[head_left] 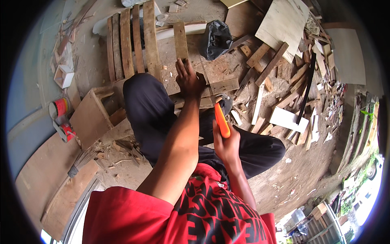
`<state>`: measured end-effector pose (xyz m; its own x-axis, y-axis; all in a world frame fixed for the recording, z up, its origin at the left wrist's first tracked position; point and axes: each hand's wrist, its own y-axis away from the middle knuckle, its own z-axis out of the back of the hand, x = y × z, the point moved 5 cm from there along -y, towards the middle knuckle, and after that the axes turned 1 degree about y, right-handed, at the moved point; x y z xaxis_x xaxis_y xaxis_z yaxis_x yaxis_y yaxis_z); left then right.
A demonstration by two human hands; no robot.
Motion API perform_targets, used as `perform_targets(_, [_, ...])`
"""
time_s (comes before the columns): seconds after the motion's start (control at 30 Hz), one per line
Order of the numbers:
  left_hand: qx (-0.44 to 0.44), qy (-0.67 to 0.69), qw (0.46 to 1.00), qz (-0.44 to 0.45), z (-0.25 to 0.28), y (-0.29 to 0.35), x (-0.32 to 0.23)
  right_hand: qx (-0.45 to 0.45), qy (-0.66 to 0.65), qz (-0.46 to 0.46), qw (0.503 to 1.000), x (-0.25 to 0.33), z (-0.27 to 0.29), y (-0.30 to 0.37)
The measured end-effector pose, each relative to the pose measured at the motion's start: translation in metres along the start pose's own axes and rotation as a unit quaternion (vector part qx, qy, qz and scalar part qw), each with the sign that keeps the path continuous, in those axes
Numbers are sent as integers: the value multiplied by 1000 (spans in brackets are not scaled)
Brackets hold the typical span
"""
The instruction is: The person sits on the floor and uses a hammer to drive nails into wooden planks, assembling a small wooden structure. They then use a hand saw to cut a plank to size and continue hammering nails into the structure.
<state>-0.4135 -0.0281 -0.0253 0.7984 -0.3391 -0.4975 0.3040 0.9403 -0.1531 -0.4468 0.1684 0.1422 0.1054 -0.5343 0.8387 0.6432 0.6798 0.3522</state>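
Observation:
My right hand [228,142] is wrapped round the orange handle of a handsaw [221,120]. The saw's thin blade points away from me, across a short wooden board [224,86] that lies crosswise. My left hand [190,83] rests palm down at the near end of a wooden plank [180,40], its fingers stretched out and its thumb apart, just left of the blade. Beneath that hand, the meeting of plank and crosswise pieces is partly hidden. My bent knees in dark trousers flank the work.
Wooden slats [128,44] lie side by side at the far left. Beyond the blade sits a black plastic bag [216,40]. Scrap wood [280,73] and a pale panel [282,25] fill the right. A wooden box [91,116] and red tins [65,132] stand left.

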Motion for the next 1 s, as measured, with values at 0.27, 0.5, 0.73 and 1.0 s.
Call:
perform_targets(0.27, [22, -9, 1000, 17, -1, 0, 0, -16, 8, 34, 999, -8, -7, 5])
perform_targets(0.5, [-9, -23, 1000, -4, -2, -2, 2, 14, 8, -115, 993, -11, 54, 119])
perform_targets(0.73, [25, -6, 1000, 17, -1, 1, -2, -16, -37, -22, 999, -4, 32, 30])
perform_targets(1.0, [-7, 12, 1000, 16, 1, 0, -1, -5, -49, -17, 999, -7, 12, -26])
